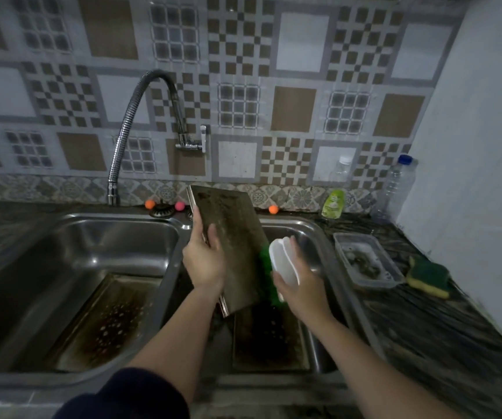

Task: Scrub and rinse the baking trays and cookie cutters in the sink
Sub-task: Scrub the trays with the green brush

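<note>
Scrubbing upright baking tray over right basin of sink, left hand fingers curling round its left edge, right hand fingers wrapping white brush; risking wet tray slipping, dropping onto tray below.

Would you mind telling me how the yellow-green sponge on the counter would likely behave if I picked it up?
The sponge looks soft, so it would probably squash and flex. It seems light for its size. Lying flat on the counter, it is unlikely to roll; whether it is wet, I cannot tell.
</note>
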### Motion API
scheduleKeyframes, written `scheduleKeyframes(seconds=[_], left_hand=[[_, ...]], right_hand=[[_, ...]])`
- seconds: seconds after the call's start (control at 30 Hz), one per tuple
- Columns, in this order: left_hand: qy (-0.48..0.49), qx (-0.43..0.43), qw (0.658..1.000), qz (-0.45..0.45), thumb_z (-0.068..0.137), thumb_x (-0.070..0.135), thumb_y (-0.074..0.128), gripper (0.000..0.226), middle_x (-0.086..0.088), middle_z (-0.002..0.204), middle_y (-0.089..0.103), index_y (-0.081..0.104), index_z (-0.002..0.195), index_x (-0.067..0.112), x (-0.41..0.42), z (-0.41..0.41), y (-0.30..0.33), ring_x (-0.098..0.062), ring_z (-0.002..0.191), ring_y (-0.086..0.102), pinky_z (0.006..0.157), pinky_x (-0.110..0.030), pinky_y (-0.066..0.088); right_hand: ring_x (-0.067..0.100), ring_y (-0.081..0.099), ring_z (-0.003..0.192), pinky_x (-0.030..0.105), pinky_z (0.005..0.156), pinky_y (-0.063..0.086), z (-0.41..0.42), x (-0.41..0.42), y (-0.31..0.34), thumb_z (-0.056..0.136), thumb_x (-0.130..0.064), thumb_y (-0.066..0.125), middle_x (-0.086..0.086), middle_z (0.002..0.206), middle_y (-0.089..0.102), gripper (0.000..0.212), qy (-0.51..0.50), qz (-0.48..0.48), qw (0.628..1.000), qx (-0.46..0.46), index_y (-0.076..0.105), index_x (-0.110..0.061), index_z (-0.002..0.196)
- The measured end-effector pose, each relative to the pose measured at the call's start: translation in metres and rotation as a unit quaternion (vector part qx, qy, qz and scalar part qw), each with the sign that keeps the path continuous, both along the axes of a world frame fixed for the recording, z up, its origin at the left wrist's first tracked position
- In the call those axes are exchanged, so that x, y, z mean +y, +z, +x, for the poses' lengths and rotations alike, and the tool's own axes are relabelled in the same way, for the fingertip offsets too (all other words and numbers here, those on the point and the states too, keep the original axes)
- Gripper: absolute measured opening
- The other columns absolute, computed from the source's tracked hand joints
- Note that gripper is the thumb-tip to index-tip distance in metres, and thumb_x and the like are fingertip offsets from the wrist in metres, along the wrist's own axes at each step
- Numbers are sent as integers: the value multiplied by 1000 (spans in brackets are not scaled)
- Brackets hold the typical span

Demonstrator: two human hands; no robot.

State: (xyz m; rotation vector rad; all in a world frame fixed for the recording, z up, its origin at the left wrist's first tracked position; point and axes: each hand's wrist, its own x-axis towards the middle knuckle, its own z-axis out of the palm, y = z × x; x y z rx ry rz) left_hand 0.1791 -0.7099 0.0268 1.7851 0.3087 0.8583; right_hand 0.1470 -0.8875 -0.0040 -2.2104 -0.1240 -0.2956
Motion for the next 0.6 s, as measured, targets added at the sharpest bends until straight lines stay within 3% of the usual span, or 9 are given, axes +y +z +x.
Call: scheduleKeyframes(seconds=[0.13,0.27,0.4,0.47,0.6], left_hand=[[18,14,993,114,98,30,47,53,-1,68,60,27,146,44,-18,-23,4,-22,63,60,53,-31,43],[11,16,963,269,97,28,50,58,1,78,64,23,146,42,-44,-53,12,-20,66,62,50,-24,31],[-24,-22,924,382,92,26,56,63,6,73,63,28,146,39,-58,-67,8,-16,46,56,37,-23,39],[-26,-23,898,439,86,22,65,72,6,65,57,28,145,39,-60,-70,8,-17,36,48,30,-23,35],[5,-23,866,500,71,14,79,86,6,59,48,37,144,34,-49,-70,8,-16,31,40,33,-19,17]], right_hand=[[26,46,127,32,94,40,15,-4,35,93,-42,56,7,145,45,70,-23,8,1000,9,17,-43,151],[29,45,128,27,90,39,23,2,85,91,-50,57,11,145,43,73,-52,73,996,-14,18,-38,152],[30,39,133,28,96,36,28,9,123,81,-62,62,9,150,33,88,-58,164,985,-20,13,-41,152],[33,36,135,34,101,38,27,12,134,76,-66,65,9,151,29,94,-61,182,981,-8,12,-44,151],[34,44,122,32,91,44,24,13,137,76,-47,73,12,147,29,95,-70,175,982,25,14,-44,150]])
